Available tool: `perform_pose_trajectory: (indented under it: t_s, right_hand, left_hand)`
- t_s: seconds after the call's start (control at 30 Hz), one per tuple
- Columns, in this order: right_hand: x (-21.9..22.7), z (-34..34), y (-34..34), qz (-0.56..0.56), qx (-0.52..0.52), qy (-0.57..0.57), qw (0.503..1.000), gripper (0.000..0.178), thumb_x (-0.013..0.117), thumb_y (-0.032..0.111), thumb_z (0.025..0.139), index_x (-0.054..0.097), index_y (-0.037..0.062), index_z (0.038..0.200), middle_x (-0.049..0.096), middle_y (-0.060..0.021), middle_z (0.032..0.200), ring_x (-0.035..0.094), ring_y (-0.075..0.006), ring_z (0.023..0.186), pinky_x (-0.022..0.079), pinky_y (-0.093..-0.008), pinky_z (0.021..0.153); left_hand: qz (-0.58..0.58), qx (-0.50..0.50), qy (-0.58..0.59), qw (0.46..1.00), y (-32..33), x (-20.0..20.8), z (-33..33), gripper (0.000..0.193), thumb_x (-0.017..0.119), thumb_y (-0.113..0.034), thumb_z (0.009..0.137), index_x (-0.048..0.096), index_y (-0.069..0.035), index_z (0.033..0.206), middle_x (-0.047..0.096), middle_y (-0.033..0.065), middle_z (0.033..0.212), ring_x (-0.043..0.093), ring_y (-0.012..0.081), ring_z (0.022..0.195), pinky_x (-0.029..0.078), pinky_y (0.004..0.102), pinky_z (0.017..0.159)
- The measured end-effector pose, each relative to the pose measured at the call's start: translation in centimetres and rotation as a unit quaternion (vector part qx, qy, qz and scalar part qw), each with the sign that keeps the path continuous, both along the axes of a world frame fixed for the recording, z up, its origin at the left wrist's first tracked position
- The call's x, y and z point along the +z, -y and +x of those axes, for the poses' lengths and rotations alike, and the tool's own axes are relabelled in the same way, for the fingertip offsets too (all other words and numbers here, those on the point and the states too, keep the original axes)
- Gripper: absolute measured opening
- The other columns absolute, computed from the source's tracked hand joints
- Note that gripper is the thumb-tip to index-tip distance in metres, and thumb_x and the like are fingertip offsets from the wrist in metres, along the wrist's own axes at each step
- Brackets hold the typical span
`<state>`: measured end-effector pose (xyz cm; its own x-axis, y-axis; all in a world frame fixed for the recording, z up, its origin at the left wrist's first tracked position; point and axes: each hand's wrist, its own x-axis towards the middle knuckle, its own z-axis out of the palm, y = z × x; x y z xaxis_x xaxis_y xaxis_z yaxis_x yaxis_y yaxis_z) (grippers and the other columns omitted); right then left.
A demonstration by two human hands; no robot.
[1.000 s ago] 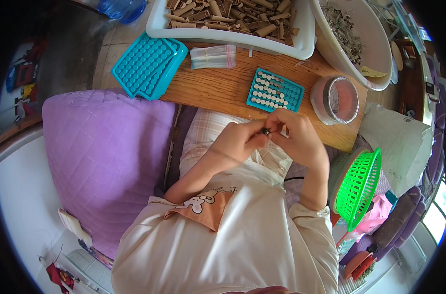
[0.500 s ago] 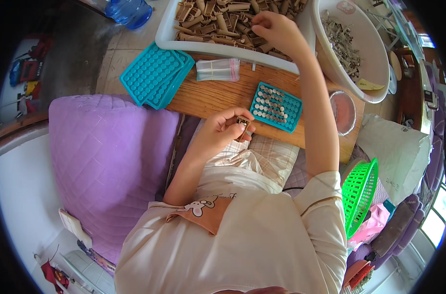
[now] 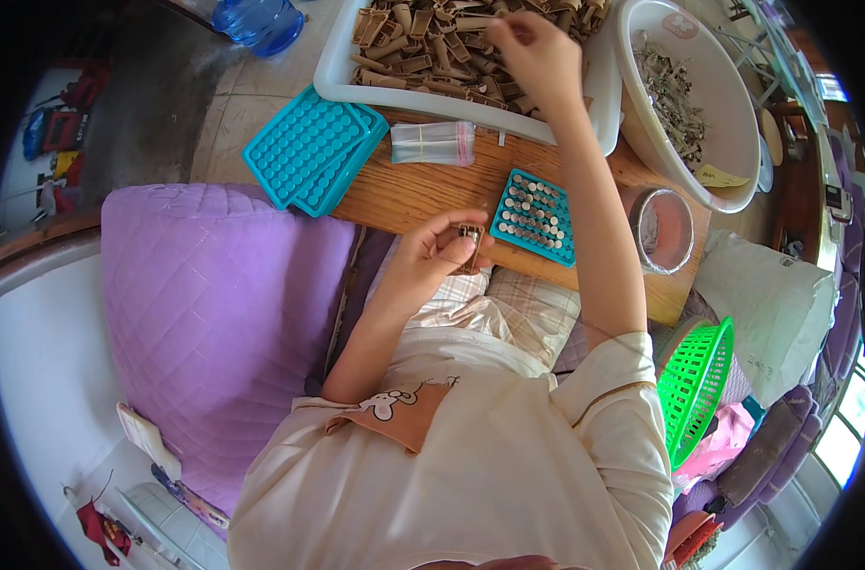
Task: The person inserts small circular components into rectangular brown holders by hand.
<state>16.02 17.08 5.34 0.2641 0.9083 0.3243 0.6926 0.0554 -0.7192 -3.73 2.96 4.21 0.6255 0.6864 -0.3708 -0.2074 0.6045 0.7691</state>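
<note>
Above my lap, my left hand (image 3: 431,261) pinches a small brown plastic casing (image 3: 470,249) with bits of shiny metal inside. The thumb lies over its face. At the far side, my right hand (image 3: 539,62) reaches over a white tub (image 3: 413,100) heaped with brown plastic casings (image 3: 428,57). Its fingers are curled together, and whatever is between them is too small or hidden to tell. Below my right forearm sits a teal dimpled tray (image 3: 567,249) holding rows of small silvery discs (image 3: 531,214).
On the wooden bench (image 3: 432,195) lie stacked teal trays (image 3: 300,142) and a bundle of clear plastic bags (image 3: 432,143). A round clear container (image 3: 664,231) stands at the right, beside a white basin (image 3: 748,180) of metal pieces. A green basket (image 3: 695,389) is near my right elbow.
My right hand has shifted slightly within the tub area, its fingers still curled. The left hand keeps its hold on the casing. The whole view has moved a little.
</note>
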Motion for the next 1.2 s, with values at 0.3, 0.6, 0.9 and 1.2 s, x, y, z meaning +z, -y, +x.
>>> perform_pose_trajectory:
  t_s: [0.3, 0.6, 0.9, 1.2]
  right_hand:
    - [2.9, 2.4, 10.2, -0.102, 0.021, -0.358, 0.928, 0.015, 0.058, 0.005, 0.074, 0.054, -0.0019, 0.086, 0.061, -0.0066, 0.085, 0.056, -0.01, 0.079, 0.043, -0.0214, 0.073]
    - [2.2, -0.8, 19.3, -0.123, 0.098, -0.51, 0.846, 0.034, 0.061, 0.007, 0.077, 0.051, -0.0025, 0.107, 0.055, -0.0052, 0.094, 0.055, -0.0121, 0.08, 0.045, -0.0233, 0.073]
    - [1.9, -3.8, 21.9, -0.017, -0.029, -0.386, 0.922, 0.024, 0.055, -0.005, 0.077, 0.056, -0.0024, 0.1, 0.054, -0.0084, 0.089, 0.054, -0.0135, 0.08, 0.046, -0.0227, 0.071]
    - [0.6, -4.9, 22.2, 0.014, -0.099, -0.317, 0.943, 0.017, 0.06, -0.004, 0.073, 0.058, -0.0016, 0.089, 0.059, -0.0106, 0.084, 0.057, -0.0179, 0.074, 0.048, -0.0253, 0.065]
  left_hand:
    - [-0.024, 0.19, 0.108, 0.975, 0.3, 0.1, 1.7, 0.038, 0.046, -0.017, 0.087, 0.037, -0.002, 0.121, 0.05, 0.0164, 0.112, 0.055, 0.0243, 0.097, 0.047, 0.0325, 0.081]
    - [0.068, 0.181, 0.085, 0.977, 1.4, 0.9, 3.5, 0.037, 0.048, -0.017, 0.086, 0.041, -0.001, 0.119, 0.052, 0.0117, 0.107, 0.052, 0.0198, 0.1, 0.044, 0.0295, 0.083]
    - [0.127, 0.113, 0.065, 0.983, 2.6, 1.5, 4.6, 0.037, 0.053, -0.014, 0.083, 0.042, 0.001, 0.116, 0.053, 0.0115, 0.106, 0.051, 0.0178, 0.101, 0.041, 0.0298, 0.087]
    - [0.182, 0.118, 0.037, 0.976, 3.4, 1.9, 5.8, 0.037, 0.052, -0.014, 0.084, 0.042, 0.002, 0.115, 0.052, 0.0149, 0.108, 0.05, 0.0197, 0.102, 0.038, 0.03, 0.089]
